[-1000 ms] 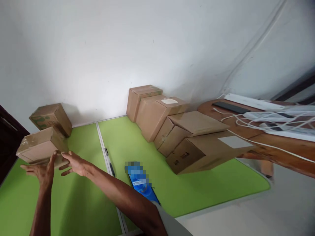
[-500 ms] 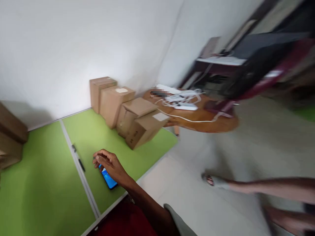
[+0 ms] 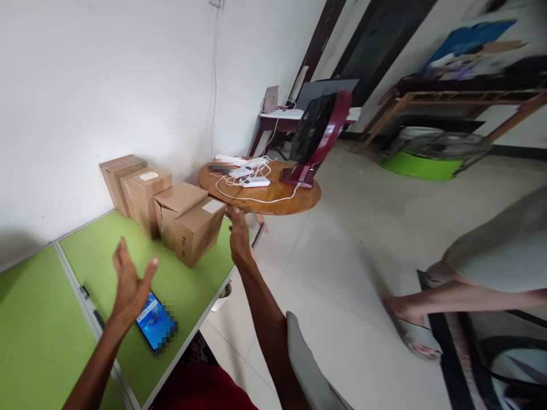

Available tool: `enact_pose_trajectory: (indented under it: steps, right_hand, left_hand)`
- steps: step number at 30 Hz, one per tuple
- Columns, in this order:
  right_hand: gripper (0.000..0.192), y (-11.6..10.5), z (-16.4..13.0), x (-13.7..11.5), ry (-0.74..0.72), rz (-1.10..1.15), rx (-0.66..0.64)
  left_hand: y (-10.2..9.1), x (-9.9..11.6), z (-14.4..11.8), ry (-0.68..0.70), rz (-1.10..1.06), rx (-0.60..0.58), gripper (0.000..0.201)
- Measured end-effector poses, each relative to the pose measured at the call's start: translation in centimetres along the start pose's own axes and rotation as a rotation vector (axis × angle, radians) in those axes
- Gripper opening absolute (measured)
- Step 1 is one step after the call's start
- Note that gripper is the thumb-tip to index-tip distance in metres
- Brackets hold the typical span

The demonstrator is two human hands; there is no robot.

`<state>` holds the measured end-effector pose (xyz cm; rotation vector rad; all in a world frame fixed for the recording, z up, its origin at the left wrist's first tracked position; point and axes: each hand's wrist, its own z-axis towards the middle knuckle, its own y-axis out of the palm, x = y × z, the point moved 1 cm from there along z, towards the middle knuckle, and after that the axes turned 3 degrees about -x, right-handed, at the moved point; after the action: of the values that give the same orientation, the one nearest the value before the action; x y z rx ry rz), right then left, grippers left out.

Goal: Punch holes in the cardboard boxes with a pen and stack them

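Note:
My left hand [image 3: 130, 285] is raised over the green table [image 3: 29, 319], thumb and fingers spread, with nothing in it. Just below it a phone [image 3: 156, 324] with a lit blue screen lies on the table. My right hand [image 3: 240, 236] is at the right side of the nearest cardboard box [image 3: 200, 230], fingers stretched towards it. Whether they touch the box I cannot tell. Behind that box, several more brown boxes stand in a row, among them one with a white label [image 3: 147, 191].
A round wooden table [image 3: 277, 202] beyond the boxes bears white power strips with tangled cables [image 3: 252, 171] and a maroon fan [image 3: 325, 136]. A dark pen [image 3: 99, 319] lies by the table's seam. At right, a person's leg and sandalled foot [image 3: 416, 336] show.
The view has swung to the right. My left hand has come into sight, open. My right hand has moved from over the phone to the nearest box's right side.

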<state>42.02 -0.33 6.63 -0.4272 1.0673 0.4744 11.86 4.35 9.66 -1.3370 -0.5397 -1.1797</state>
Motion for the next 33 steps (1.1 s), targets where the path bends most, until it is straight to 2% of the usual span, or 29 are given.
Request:
enact_pose_trajectory:
  steps: [2, 4, 6, 9, 13, 15, 18, 20, 22, 24, 26, 28, 30, 31, 33]
  right_hand:
    - [0.087, 0.2, -1.1, 0.9, 0.065, 0.039, -0.060]
    - [0.084, 0.0, -2.7, 1.5, 0.113, 0.073, -0.107]
    - [0.080, -0.5, -4.0, 1.6, 0.136, 0.110, -0.157]
    - [0.074, -1.7, -4.9, 1.1, 0.149, 0.166, -0.255]
    - [0.058, -2.9, -4.9, -0.7, 0.137, 0.234, -0.308]
    - [0.048, -3.2, -5.0, -1.8, 0.129, 0.312, -0.289]
    - [0.045, -3.5, -5.5, -3.3, 0.158, 0.452, -0.210]
    - [0.047, -3.6, -6.0, -3.9, 0.196, 0.502, -0.149]
    - [0.051, -3.4, -6.9, -4.5, 0.241, 0.528, -0.139]
    - [0.058, -2.7, -8.0, -5.1, 0.318, 0.568, -0.251]
    - [0.066, -1.6, -9.2, -6.0, 0.453, 0.655, -0.503]
    - [0.077, 0.0, -10.4, -7.2, 0.610, 0.783, -0.822]
    - [0.084, 1.5, -11.3, -8.4, 0.716, 0.901, -1.031]
    - [0.084, 2.2, -11.5, -8.9, 0.739, 0.938, -1.070]
    - [0.075, 3.2, -11.8, -9.6, 0.752, 0.968, -1.057]
  left_hand:
    - [3.9, 1.5, 0.4, 0.013, -0.092, -0.134, 0.123]
    - [6.3, 2.2, 0.9, 0.034, -0.140, -0.205, 0.123]
    - [7.3, 2.4, 1.8, 0.057, -0.165, -0.233, 0.119]
    - [7.1, 2.3, 2.9, 0.060, -0.181, -0.244, 0.105]
    - [4.6, 2.7, 2.3, 0.005, -0.167, -0.201, 0.091]
    - [2.7, 3.3, 0.9, -0.018, -0.196, -0.178, 0.088]
    - [-0.7, 4.1, -1.9, -0.075, -0.276, -0.137, 0.085]
    - [-3.1, 4.1, -3.9, -0.103, -0.288, -0.073, 0.084]
    - [-5.4, 3.4, -5.8, -0.098, -0.219, 0.060, 0.087]
    - [-7.5, 2.4, -7.8, -0.018, -0.055, 0.214, 0.086]
    - [-8.9, 1.6, -9.5, 0.182, 0.153, 0.303, 0.081]
    - [-9.9, 1.1, -11.0, 0.403, 0.288, 0.284, 0.079]
    - [-10.4, 0.9, -12.3, 0.605, 0.377, 0.219, 0.078]
    - [-10.6, 0.8, -12.9, 0.688, 0.427, 0.190, 0.077]
    - [-10.7, 0.5, -14.0, 0.822, 0.562, 0.148, 0.080]
